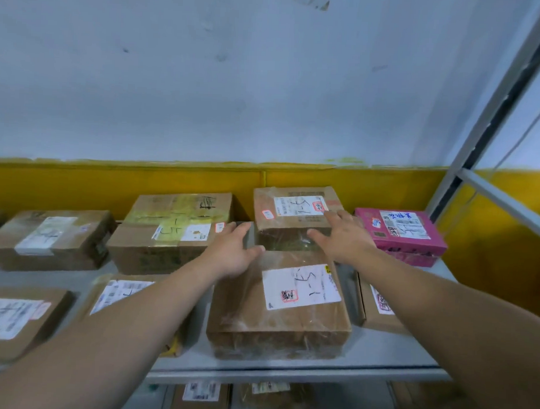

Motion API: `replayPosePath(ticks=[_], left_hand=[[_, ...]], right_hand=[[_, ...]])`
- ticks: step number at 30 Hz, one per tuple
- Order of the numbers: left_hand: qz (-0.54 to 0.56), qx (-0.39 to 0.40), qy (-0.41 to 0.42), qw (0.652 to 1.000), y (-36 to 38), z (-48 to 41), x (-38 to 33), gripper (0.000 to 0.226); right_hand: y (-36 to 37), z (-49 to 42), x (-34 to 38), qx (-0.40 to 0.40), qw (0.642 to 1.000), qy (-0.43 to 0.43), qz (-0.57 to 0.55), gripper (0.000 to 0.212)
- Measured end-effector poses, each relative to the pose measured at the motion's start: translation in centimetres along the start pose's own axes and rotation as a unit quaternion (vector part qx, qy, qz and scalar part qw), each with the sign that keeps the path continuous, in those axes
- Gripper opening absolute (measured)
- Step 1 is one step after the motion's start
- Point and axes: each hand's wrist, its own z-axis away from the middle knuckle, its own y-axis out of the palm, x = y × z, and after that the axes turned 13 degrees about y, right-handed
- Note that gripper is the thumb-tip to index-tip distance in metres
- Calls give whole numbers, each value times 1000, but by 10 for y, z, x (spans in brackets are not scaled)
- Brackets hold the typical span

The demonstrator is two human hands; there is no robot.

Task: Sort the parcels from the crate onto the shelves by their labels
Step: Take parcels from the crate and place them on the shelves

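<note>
My parcel [277,314] lies flat on the shelf [380,352], its far edge touching the rear box [292,219] or just short of it; I cannot tell which. Each carries a label [299,286] that looks like 5-1, so I judge the slot right, though the handwriting is loose and I may be misreading it. My left hand [233,249] rests on the parcel's far left corner, fingers straight and spread, thumb on the top, gripping nothing. My right hand [344,237] is flat too, fingers apart, tips on the rear box's near top edge. Neither hand clamps anything, and that is the risk. The parcel is wrapped in glossy tape, so a flat palm may slide over it instead of moving it, or turn it askew. If I push harder, it may drive the rear box toward the wall or skew it against the pink box [405,230] near my right hand. The parcel's near edge sits close to the shelf's front lip, so dragging my forearms back across it could pull it out and over. My right forearm also passes above a side box [378,309], which a careless sweep might nudge. The crate is out of view.
</note>
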Motion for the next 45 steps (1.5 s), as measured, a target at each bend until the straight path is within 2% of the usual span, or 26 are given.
replayPosePath(ticks=[5, 10, 13, 16, 30, 36, 42, 45], left_hand=[[-9, 18, -24, 1000, 8, -49, -13, 70], [15, 16, -33, 999, 18, -91, -24, 63], [30, 20, -43, 998, 25, -103, -24, 67], [46, 13, -71, 996, 28, -109, -20, 71], [-50, 30, -124, 991, 28, -99, 3, 74], [-119, 43, -52, 991, 28, -89, -21, 68], [-124, 78, 64, 987, 38, -66, -73, 64], [-129, 112, 129, 977, 51, -54, -103, 68]], right_hand=[[-9, -56, -4, 5, 1000, -27, -15, 68], [0, -103, -10, 41, 999, -30, -15, 75], [7, -116, -9, 78, 996, -26, -35, 79], [14, -121, -2, 101, 993, -22, -55, 80], [21, -111, 20, 120, 990, -48, -56, 80], [3, -102, -9, 101, 991, -75, -33, 73], [-13, -61, -72, 49, 999, -10, -14, 77], [-18, -37, -110, 46, 998, 37, -19, 67]])
